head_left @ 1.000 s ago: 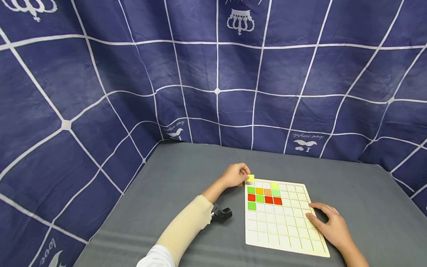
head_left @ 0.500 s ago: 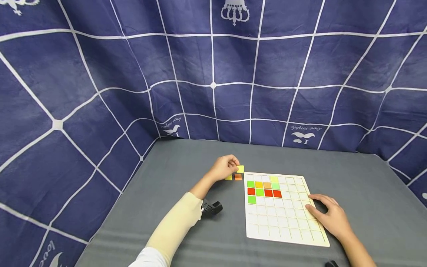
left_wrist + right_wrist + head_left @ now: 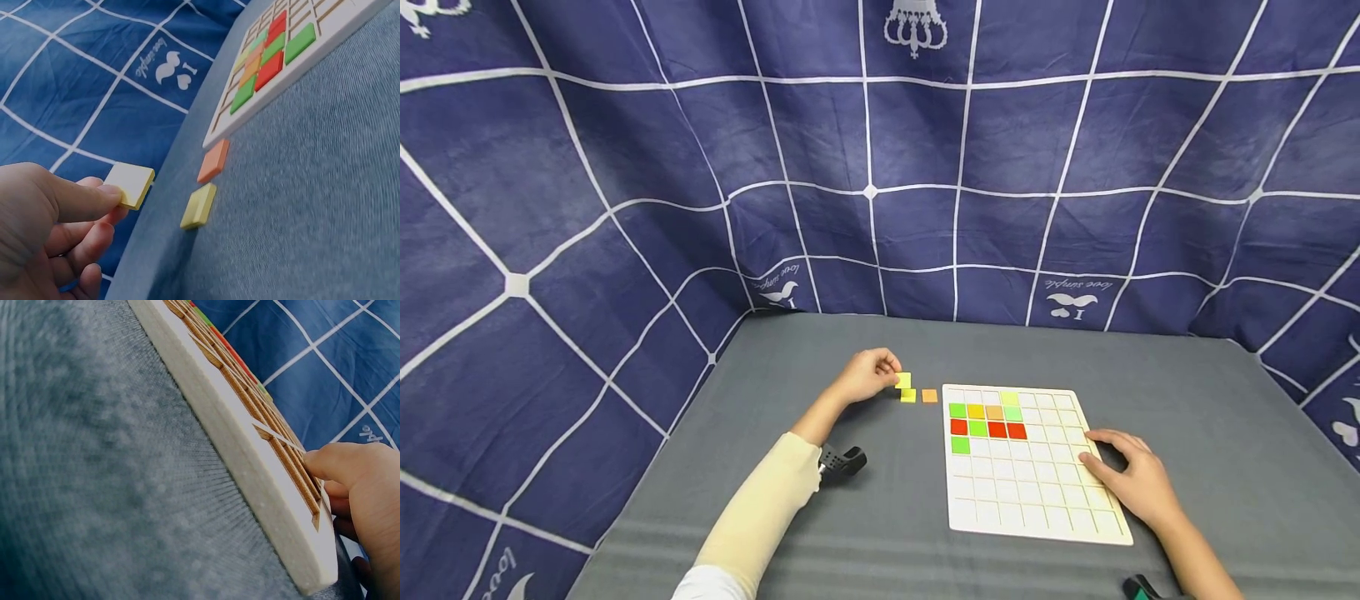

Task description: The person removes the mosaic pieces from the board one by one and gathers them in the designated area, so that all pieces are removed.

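Observation:
My left hand [image 3: 870, 377] pinches a square yellow tile [image 3: 130, 184] between thumb and fingers, raised above the table to the left of the board. On the table near it lie another yellow tile [image 3: 908, 396] and an orange tile [image 3: 929, 396], close to the board's far left corner. The white gridded board [image 3: 1037, 500] carries several red, green, orange and yellow tiles in its far left cells. At the board's right edge rests my right hand [image 3: 1138, 479], fingers relaxed, thumb on the rim and the index fingertip further along it.
Grey cloth [image 3: 880, 533] covers the table. Behind and to the left hangs a blue curtain [image 3: 820, 142] with white grid lines. A black wrist strap piece [image 3: 844, 460] sticks out from the left forearm, and another dark device [image 3: 1142, 587] shows by the right wrist.
My left hand has moved left, from the board's far left corner out over the table, carrying the yellow tile. The two loose tiles have come into full view. The right hand stays at the board's edge.

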Tool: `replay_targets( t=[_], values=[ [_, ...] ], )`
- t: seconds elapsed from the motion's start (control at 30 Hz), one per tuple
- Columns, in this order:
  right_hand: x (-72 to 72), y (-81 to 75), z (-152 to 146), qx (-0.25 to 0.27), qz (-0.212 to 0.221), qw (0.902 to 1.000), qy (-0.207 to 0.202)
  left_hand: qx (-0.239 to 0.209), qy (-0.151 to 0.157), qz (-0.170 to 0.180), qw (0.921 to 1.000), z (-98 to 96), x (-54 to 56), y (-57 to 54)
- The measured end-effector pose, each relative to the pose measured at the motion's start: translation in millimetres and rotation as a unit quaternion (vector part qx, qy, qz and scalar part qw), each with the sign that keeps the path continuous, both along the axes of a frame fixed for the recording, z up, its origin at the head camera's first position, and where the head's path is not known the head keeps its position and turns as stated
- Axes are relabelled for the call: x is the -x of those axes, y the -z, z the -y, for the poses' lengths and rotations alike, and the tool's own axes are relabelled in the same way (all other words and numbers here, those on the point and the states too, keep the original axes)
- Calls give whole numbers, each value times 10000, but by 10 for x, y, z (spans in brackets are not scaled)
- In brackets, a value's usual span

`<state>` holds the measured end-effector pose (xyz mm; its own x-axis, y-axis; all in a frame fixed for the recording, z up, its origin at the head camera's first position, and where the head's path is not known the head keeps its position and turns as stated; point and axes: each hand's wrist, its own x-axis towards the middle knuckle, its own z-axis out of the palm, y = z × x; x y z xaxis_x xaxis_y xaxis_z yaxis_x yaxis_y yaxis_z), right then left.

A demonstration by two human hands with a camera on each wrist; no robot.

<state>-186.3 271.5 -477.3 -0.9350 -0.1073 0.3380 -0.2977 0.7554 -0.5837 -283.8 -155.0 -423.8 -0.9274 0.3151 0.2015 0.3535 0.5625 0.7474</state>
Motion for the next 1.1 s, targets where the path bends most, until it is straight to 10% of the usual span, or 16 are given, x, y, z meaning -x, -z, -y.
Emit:
replay_targets(
  t=[1.1],
  values=[
    [-1, 29, -3, -3, -183, 9998, 40, 126, -71, 460, 9988, 225, 47, 270]
  ],
)
